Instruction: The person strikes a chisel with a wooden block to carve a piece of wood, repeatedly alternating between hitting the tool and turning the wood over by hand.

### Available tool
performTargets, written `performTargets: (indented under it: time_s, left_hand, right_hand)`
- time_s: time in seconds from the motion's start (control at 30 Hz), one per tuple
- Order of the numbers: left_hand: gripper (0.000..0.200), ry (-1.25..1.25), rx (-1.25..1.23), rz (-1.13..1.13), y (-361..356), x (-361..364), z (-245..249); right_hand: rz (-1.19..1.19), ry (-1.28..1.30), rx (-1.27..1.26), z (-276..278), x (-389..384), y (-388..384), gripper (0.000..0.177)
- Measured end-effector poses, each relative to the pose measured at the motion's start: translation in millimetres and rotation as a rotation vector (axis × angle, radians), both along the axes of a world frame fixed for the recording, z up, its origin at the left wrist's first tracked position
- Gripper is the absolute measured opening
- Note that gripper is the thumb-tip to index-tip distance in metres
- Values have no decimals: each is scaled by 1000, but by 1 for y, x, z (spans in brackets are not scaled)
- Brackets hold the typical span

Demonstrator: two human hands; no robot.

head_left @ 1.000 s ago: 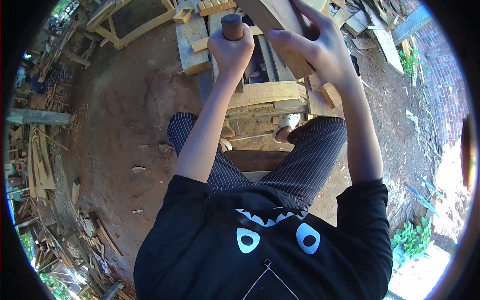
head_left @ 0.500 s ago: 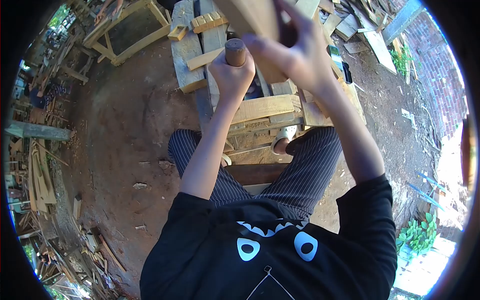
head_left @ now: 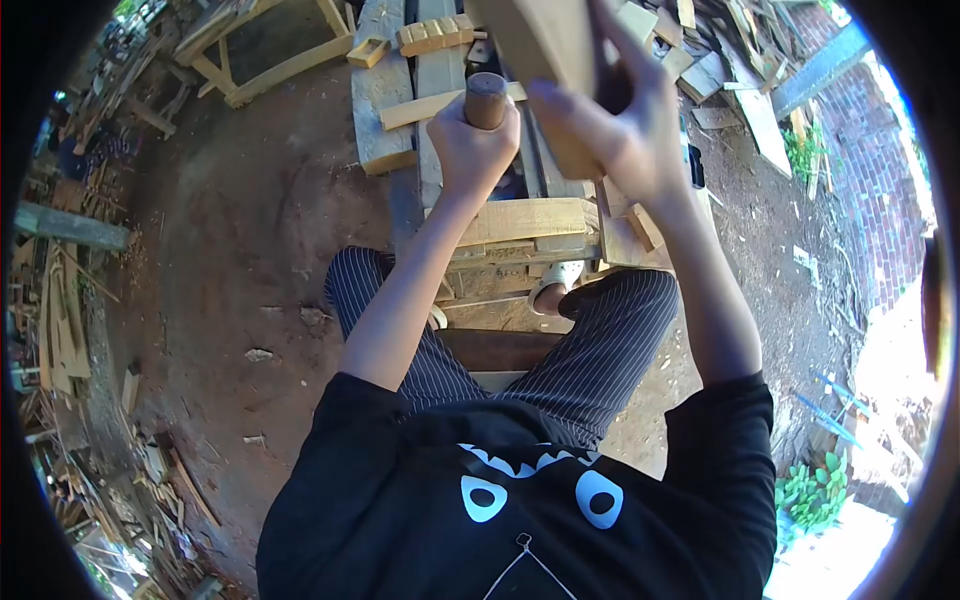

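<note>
My left hand (head_left: 473,148) is wrapped round a round wooden handle (head_left: 486,100), whose end sticks up above the fist; its lower part is hidden. My right hand (head_left: 625,125) grips a large wooden block (head_left: 545,60) raised above the bench, with the thumb across its near face. Beneath both hands lies the plank bench (head_left: 382,100). A curved pale board (head_left: 525,219) lies across the bench's near end, close to my knees.
A notched wooden piece (head_left: 436,35) and a small wooden box (head_left: 369,51) sit on the bench's left side. A wooden frame (head_left: 290,69) stands at the upper left. Scrap boards (head_left: 755,120) lie at the upper right. Wood scraps line the far left.
The view has shifted slightly, so the bench and floor appear displaced. Both hands keep their grips and appear slightly farther right, the block with them.
</note>
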State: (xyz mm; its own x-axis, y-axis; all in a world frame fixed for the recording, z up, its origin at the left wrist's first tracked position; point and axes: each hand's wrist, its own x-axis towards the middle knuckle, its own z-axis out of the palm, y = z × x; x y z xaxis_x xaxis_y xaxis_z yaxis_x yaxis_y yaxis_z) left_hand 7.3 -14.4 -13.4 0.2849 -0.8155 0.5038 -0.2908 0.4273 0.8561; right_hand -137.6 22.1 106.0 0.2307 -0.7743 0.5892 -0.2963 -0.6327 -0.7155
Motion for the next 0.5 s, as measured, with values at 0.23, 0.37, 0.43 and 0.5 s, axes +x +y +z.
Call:
performTargets:
  time_s: [0.23, 0.37, 0.43, 0.5]
  left_hand:
    - [13, -12, -146, 35, 6, -11, 7]
    - [11, 37, -111, 29, 5, -13, 5]
    - [11, -53, -49, 39, 5, -11, 3]
    - [11, -78, -49, 30, 7, -10, 3]
  right_hand:
    - [-52, 44, 57, 0, 8, 3, 98]
    - [-133, 422, -34, 1, -6, -1, 94]
    - [-127, 243, 39, 11, -5, 2, 96]
    - [-117, 278, 38, 3, -2, 3, 99]
